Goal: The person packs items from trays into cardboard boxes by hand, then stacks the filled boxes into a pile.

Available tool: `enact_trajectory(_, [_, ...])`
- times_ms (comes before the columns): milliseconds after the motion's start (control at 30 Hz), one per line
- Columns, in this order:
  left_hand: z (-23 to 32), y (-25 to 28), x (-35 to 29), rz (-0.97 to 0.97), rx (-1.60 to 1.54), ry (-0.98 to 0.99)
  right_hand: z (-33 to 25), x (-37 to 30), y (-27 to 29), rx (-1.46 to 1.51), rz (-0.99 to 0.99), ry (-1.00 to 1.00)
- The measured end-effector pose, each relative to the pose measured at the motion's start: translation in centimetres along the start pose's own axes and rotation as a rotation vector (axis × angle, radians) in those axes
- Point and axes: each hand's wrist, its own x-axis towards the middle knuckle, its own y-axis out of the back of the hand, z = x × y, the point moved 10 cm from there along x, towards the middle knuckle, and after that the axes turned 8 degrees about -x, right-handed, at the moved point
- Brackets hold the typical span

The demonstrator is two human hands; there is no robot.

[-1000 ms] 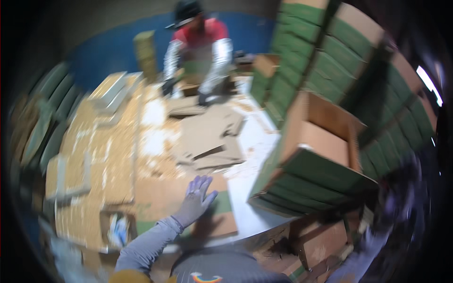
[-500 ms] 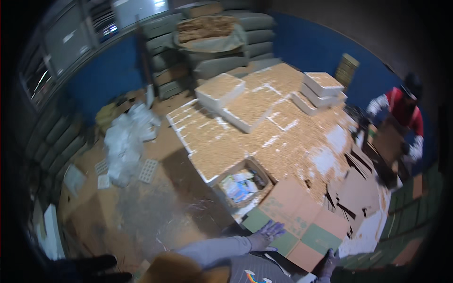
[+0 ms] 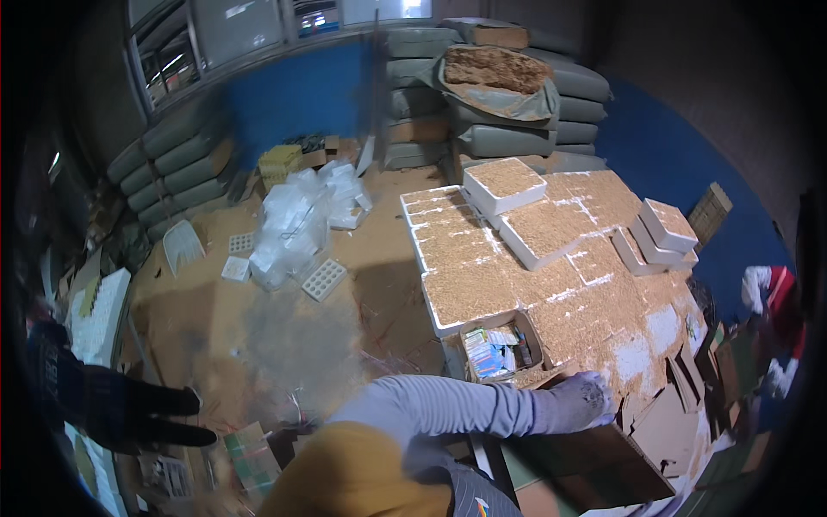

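Head view, looking down. My gloved hand, at lower right of centre on a grey-sleeved arm, rests palm down with fingers loosely curled on the edge of a flat brown cardboard sheet; whether the fingers grip the sheet or merely press on it I cannot tell. I also cannot tell which of my hands this is, and no second hand shows. Just left of the hand sits a small open box of coloured packets. Filling the right centre are white trays of tan granules, already filled and laid edge to edge; loose cardboard pieces at lower right appear not yet assembled. A co-worker's red sleeve is cut off at the right rim, and the dark figure at lower left is blurred.
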Motion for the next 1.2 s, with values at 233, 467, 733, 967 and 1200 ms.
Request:
enact_trajectory(233, [-1.2,0.2,-1.6,-0.177,-0.594,0.132,-3.9,-5.5,1.0,-0.504,0.127,0.49])
enact_trajectory(467, [1.7,3.0,3.2,-0.051,0.07,0.039,-7.8,1.6,1.9,0.256,-0.221,0.566])
enact_trajectory(733, [9.3,-12.8,-1.1,0.017,-0.105,-1.189,-8.3,-6.8,-11.1,0.086,-0.953,0.656])
enact_trajectory(967, [-1.3,-4.3,4.9,0.694,0.231,-0.086,2.8,-9.6,-4.3,0.272,-0.968,0.216])
enact_trajectory(1200, [4.0,-4.6,2.4,0.196,-0.277,-0.385,14.3,-6.8,-8.6,0.469,-0.637,-0.758])
